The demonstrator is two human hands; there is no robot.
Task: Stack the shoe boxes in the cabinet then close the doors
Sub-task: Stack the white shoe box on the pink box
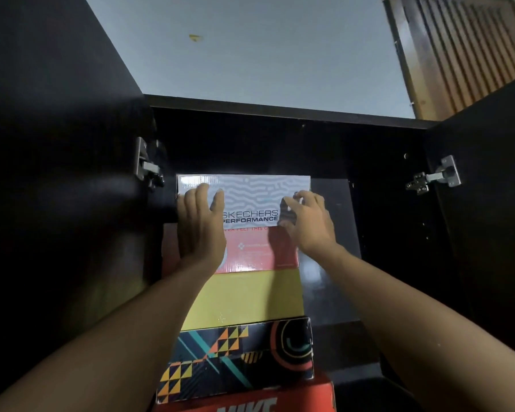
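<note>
Forearms reach up from the bottom edge into a dark cabinet (280,138). Nearest in the stack is a red Nike box (250,396), then a black patterned box (241,352), a yellow box (250,295) and a red-pink box (259,251). On top sits the grey Skechers box (250,191), end face toward the camera, long axis running left to right. The left hand (201,224) presses flat, fingers straight; the right hand (308,221) has curled fingers on the box's right edge. Both doors (57,144) stand open on metal hinges (437,175). Beyond are a pale ceiling (265,55) and a wooden louvred panel (464,49).
</note>
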